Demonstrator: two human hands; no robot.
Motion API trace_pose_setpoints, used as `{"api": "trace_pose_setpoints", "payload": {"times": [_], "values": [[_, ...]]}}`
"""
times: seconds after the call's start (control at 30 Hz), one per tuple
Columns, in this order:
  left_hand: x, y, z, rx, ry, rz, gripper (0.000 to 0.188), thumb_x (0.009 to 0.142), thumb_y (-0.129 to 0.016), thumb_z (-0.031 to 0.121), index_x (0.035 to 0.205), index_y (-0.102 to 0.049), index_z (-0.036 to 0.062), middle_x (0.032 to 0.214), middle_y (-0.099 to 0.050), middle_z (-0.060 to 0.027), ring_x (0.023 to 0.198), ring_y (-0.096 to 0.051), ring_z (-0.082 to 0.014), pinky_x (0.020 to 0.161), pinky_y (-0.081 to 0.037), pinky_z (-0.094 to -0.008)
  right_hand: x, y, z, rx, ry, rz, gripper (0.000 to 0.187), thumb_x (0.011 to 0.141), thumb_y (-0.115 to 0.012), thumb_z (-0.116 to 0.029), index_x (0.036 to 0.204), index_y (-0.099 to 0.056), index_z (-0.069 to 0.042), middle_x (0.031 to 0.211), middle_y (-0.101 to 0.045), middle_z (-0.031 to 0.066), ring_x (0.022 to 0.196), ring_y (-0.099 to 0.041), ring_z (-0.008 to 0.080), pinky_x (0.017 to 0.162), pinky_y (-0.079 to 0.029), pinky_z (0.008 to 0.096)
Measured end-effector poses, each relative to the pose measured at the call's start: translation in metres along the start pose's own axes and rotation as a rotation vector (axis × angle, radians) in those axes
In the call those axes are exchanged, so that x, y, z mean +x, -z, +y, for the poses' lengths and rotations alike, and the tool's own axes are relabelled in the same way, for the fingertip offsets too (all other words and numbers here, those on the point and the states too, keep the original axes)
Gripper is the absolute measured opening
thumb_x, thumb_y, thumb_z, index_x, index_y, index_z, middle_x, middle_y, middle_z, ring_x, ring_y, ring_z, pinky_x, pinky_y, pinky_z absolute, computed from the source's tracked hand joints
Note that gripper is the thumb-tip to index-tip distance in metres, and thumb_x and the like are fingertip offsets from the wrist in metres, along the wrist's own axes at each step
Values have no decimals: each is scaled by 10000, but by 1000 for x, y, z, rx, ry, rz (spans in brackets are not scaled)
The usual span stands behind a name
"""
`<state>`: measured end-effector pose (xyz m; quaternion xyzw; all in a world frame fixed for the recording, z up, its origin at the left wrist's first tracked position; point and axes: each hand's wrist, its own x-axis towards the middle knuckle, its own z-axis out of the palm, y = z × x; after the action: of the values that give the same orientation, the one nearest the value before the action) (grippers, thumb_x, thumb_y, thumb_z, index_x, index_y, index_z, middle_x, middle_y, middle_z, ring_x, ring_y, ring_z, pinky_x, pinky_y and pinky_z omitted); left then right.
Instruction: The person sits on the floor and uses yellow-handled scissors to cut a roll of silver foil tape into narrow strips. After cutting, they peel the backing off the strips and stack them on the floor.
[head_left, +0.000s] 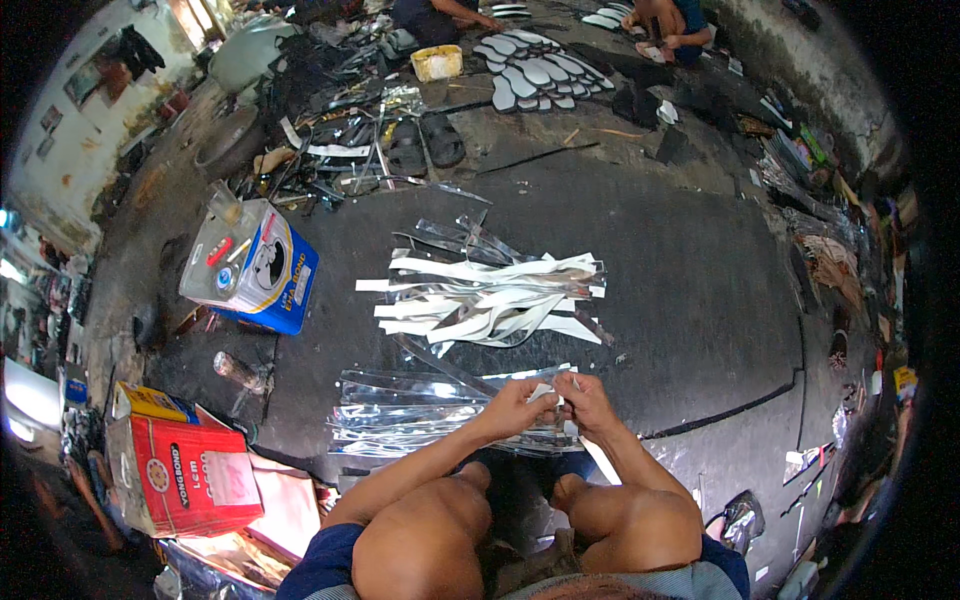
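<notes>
My left hand (513, 408) and my right hand (590, 408) are close together in front of my knees, fingers pinched. Between them is a white strip (601, 461), whose long tail hangs below my right hand; a small white piece shows at my left fingertips. Just under and left of my hands lies a row of clear, shiny plastic strips (385, 412). Farther off, a loose pile of white strips (490, 290) is spread over the dark mat (690, 270). My fingers partly hide how the strip is gripped.
On the left stand a blue and white metal can (285, 275) and a red box (180, 475), with a clear jar (238, 370) between them. Sandals (441, 140), a yellow tub (437, 63), scraps and sole-shaped pieces (535, 70) lie farther back, near two other people.
</notes>
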<state>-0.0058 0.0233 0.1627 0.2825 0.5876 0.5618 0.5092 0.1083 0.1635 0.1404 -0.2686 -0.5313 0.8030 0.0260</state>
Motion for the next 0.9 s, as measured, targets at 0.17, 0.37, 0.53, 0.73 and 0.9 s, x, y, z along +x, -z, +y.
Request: {"api": "trace_pose_setpoints", "payload": {"times": [0.17,0.37,0.53,0.73,0.9], "values": [[3,38,-31,-192,154,364,274,935,-541,262,980,-647,14,695,-587,-19,546,-518,-81,474,-404,-257,-2,14,-11,523,-169,356,196,921,-615,-280,861,-528,-114,621,-495,3,488,-460,105,424,-371,223],[-75,211,-10,-812,-247,1261,155,829,-511,129,880,-629,44,639,-488,-12,465,-411,-98,391,-313,-229,-40,270,20,1024,309,341,137,808,-428,-41,894,-533,-24,842,-571,116,765,-575,243,679,-511,400],[-155,300,-6,-575,-384,1728,316,900,-431,235,846,-650,14,536,-460,1,439,-399,-98,396,-307,-247,-85,389,10,522,407,1415,258,912,-465,-254,961,-606,-43,782,-550,86,657,-500,193,559,-431,318],[-72,228,-43,739,-116,1366,297,942,-478,183,764,-652,20,686,-633,-121,632,-585,-238,617,-439,-396,10,104,-19,-1055,242,628,505,710,-775,-377,1105,-653,-87,869,-666,157,844,-643,309,763,-495,398],[7,51,-27,48,59,506,314,967,-432,318,876,-512,29,753,-589,-145,664,-615,-322,682,-460,-423,44,40,62,-1262,181,180,490,788,-711,-351,1211,-604,-128,1122,-525,146,927,-613,369,783,-508,462]]}}
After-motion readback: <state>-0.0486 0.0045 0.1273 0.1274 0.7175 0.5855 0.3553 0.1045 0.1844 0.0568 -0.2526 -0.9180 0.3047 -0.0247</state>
